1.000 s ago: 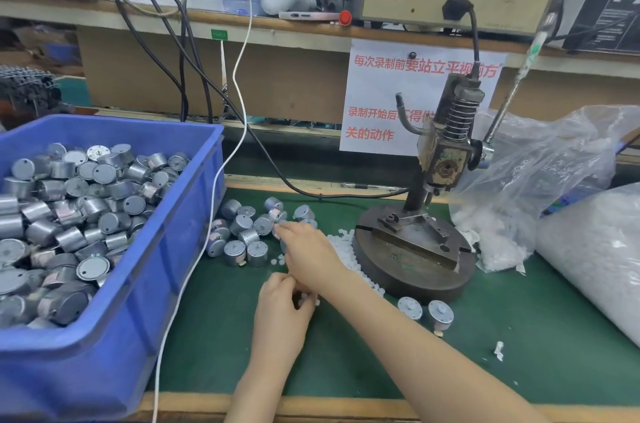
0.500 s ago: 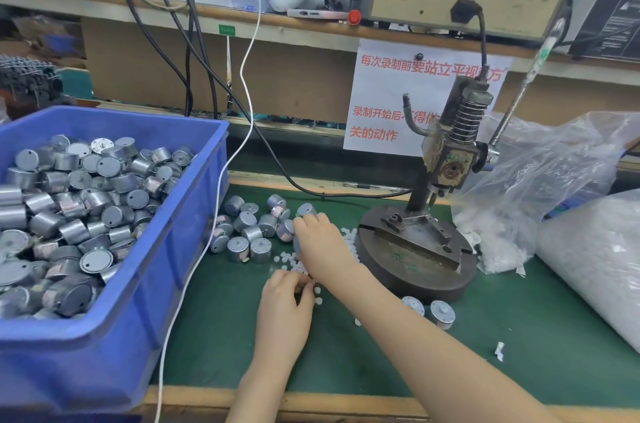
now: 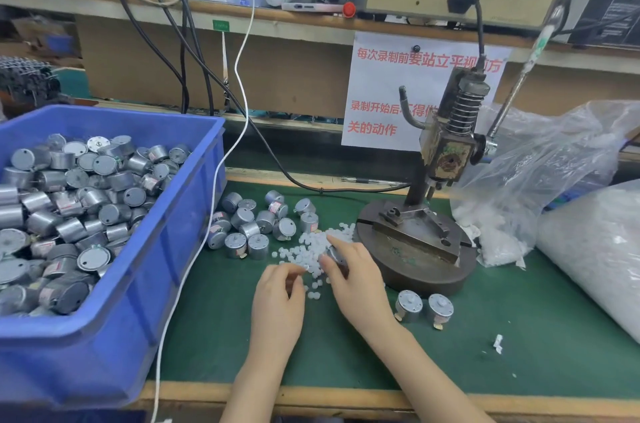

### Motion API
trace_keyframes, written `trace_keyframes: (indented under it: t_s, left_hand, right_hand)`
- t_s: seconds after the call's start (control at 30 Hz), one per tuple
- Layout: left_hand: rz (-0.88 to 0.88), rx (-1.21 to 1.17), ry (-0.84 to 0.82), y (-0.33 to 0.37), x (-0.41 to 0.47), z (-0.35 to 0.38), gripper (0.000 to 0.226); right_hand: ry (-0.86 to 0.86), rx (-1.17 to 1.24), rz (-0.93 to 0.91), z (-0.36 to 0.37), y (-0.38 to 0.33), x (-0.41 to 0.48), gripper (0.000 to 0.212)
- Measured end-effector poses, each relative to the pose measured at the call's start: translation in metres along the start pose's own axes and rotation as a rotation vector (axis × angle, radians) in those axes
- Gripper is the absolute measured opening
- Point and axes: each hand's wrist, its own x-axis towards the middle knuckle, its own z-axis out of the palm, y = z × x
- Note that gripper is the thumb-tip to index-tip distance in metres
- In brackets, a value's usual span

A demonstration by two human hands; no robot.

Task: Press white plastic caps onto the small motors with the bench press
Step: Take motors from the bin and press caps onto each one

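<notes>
Sign (image 3: 381, 93) behind bench press (image 3: 415, 249): red "每次录制前要站立平视前方". Blue bin (image 3: 166, 266) left of press: motors (image 3: 69, 197). Bags (image 3: 588, 249) right: white caps (image 3: 498, 242). Cap pile (image 3: 311, 246) at press base; right hand (image 3: 360, 284) clamps motor (image 3: 333, 253); left hand (image 3: 277, 301) fingertips (image 3: 294, 270) pinched, hold unclear.

Bin (image 3: 180, 284) left – press (image 3: 415, 249) right, caps (image 3: 313, 246) between.

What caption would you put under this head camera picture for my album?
Beside the bench press, the right hand holds a small motor while the left hand touches the white caps.
</notes>
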Motion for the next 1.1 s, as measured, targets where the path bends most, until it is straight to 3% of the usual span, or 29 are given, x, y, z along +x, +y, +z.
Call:
trace_keyframes:
  t_s: [0.3, 1.1]
  left_hand:
    - [-0.039, -0.028, 0.046, -0.001, -0.001, -0.001, 0.024]
    - [-0.041, 0.015, 0.054, -0.001, 0.001, 0.001, 0.023]
  right_hand:
    - [-0.281, 0.006, -0.031, -0.003, 0.009, -0.016, 0.042]
    - [-0.298, 0.019, -0.043, 0.0, 0.009, -0.016, 0.044]
